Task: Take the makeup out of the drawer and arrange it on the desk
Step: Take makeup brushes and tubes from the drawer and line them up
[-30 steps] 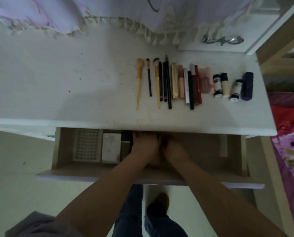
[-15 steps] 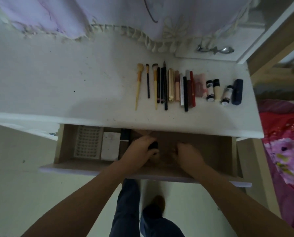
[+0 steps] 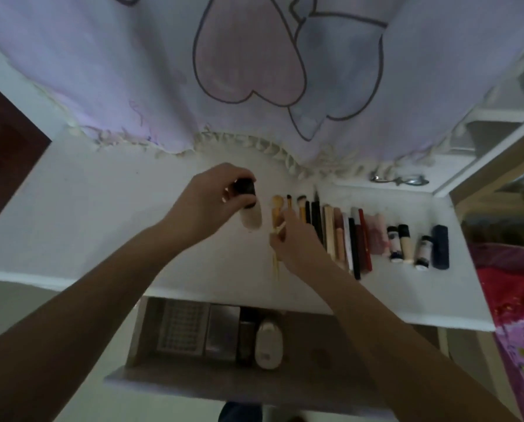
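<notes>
Low in frame, the open drawer [image 3: 193, 373] holds more makeup. Mid-frame above the white surface [image 3: 102, 239], left hand [image 3: 206, 205] grips a small, probably light, slippery bottle [image 3: 248, 208] by its dark cap; right hand [image 3: 294, 242] pinches a thin, stiff brush [image 3: 276, 226].

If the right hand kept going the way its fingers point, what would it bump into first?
Probably the tan makeup brush at the left end of the row. The right hand points up and left across the desk, with its fingers already at that brush's handle. Whether they touch it is too blurred to tell.
</notes>
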`<state>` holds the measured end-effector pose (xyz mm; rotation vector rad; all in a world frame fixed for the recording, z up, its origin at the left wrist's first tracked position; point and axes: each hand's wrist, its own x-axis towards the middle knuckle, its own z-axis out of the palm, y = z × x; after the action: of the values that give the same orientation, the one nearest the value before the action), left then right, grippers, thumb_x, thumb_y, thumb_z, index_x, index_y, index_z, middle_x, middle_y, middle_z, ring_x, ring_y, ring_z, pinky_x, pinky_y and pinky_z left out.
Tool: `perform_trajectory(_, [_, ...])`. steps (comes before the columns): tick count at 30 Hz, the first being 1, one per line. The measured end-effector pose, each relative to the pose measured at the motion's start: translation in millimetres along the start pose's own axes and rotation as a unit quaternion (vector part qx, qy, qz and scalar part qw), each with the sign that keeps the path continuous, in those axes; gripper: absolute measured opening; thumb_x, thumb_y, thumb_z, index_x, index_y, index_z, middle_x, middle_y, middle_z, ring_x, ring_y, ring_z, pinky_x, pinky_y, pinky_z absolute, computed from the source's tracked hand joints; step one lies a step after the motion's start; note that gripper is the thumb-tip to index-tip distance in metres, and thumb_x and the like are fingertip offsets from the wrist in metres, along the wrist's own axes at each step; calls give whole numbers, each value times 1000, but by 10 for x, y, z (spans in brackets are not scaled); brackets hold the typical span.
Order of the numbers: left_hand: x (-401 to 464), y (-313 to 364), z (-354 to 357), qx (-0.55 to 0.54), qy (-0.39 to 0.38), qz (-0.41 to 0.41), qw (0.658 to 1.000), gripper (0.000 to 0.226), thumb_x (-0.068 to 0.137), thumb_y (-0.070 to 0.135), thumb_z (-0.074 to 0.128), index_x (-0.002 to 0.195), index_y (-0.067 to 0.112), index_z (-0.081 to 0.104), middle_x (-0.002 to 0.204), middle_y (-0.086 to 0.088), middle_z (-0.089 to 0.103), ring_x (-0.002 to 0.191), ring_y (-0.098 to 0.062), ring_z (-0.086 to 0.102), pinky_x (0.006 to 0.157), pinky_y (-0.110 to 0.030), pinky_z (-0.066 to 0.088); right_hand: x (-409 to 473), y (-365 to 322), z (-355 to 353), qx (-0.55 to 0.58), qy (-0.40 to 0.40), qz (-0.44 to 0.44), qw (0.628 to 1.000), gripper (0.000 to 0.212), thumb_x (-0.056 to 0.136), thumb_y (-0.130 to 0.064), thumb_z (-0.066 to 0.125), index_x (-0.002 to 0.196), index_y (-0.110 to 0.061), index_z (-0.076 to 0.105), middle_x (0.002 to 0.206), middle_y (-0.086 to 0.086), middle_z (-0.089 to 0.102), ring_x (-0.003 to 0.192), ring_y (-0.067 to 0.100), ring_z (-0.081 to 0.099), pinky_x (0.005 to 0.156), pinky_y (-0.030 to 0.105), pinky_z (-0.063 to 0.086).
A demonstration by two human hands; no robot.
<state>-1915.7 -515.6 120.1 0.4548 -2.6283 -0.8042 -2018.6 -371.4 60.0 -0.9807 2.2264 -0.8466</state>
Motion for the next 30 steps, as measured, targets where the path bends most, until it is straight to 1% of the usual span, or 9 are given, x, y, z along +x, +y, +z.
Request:
perform_trajectory(3, [539, -273, 105, 10, -6, -6, 1000, 28, 86, 16, 64, 113, 9, 61, 106, -6, 62, 91, -18, 58, 81, -22, 45, 425, -79, 253, -81, -8, 11, 997, 21, 94, -12, 44, 114, -6, 42, 86, 7, 51, 74, 23, 51, 55, 28, 37])
perform_trajectory(7, [1054, -510, 381, -8, -32, -3, 999, 25, 86, 17, 63, 108, 7, 63, 104, -11, 63, 93, -24, 58, 84, -33, 47, 698, 29, 407, -179, -3, 73, 981, 20, 96, -12, 38, 115, -9, 43, 110, 10, 56, 89, 29, 62, 61, 31, 40])
perform_trajectory(12, [1322, -608, 653, -26, -69, -4, 997, 23, 87, 18, 62, 108, 8, 62, 103, -11, 61, 89, -25, 57, 84, -38, 48, 750, 193, 472, -308, 14, 36, 951, 21, 97, -18, 35, 114, -11, 43, 107, 8, 58, 82, 28, 62, 44, 26, 21])
perform_trajectory(15, [1374, -613, 749, -44, -70, -2, 997, 27, 88, 19, 61, 112, 9, 61, 105, -11, 60, 86, -23, 58, 83, -33, 47, 741, 244, 486, -348, 15, 20, 937, 29, 97, -17, 35, 124, -12, 41, 113, 8, 57, 81, 27, 62, 43, 25, 14])
perform_trajectory(18, [1371, -603, 788, -52, -78, -8, 996, 34, 89, 21, 60, 121, 11, 56, 110, -11, 57, 90, -25, 58, 85, -35, 47, 692, 222, 425, -364, 6, 15, 931, 32, 97, -17, 35, 129, -12, 37, 120, 7, 52, 80, 28, 61, 43, 25, 16])
perform_trajectory(21, [1265, -569, 745, -74, -85, -40, 993, 55, 88, 22, 62, 138, 18, 40, 121, -7, 50, 94, -20, 56, 86, -32, 46, 546, 141, 303, -346, 16, -6, 938, 29, 99, -23, 34, 125, -14, 41, 118, 5, 52, 78, 27, 59, 45, 26, 25])
perform_trajectory(24, [801, -466, 623, -89, -11, -56, 994, 41, 89, 28, 58, 128, 24, 45, 103, 3, 54, 74, -12, 55, 70, -26, 48, 105, 150, 158, -239, 55, -121, 962, 23, 97, -28, 37, 109, -16, 52, 99, 0, 57, 62, 19, 54, 48, 28, 40])
perform_trajectory(27, [-190, -336, 603, -102, -8, -36, 994, 15, 90, 38, 43, 105, 40, 43, 71, 14, 50, 62, -3, 52, 55, -12, 43, -566, 418, 151, -162, -55, -175, 970, 29, 93, -39, 33, 103, -23, 55, 87, -6, 61, 64, 7, 53, 58, 18, 42])
perform_trajectory(30, [-1310, -306, 807, -103, -79, -115, 985, 9, 92, 41, 38, 99, 45, 43, 63, 17, 50, 54, 0, 50, 48, -11, 38, -1059, 882, 450, -192, -185, -111, 957, 29, 97, -40, 34, 112, -28, 54, 107, -5, 63, 89, 14, 59, 76, 25, 46])
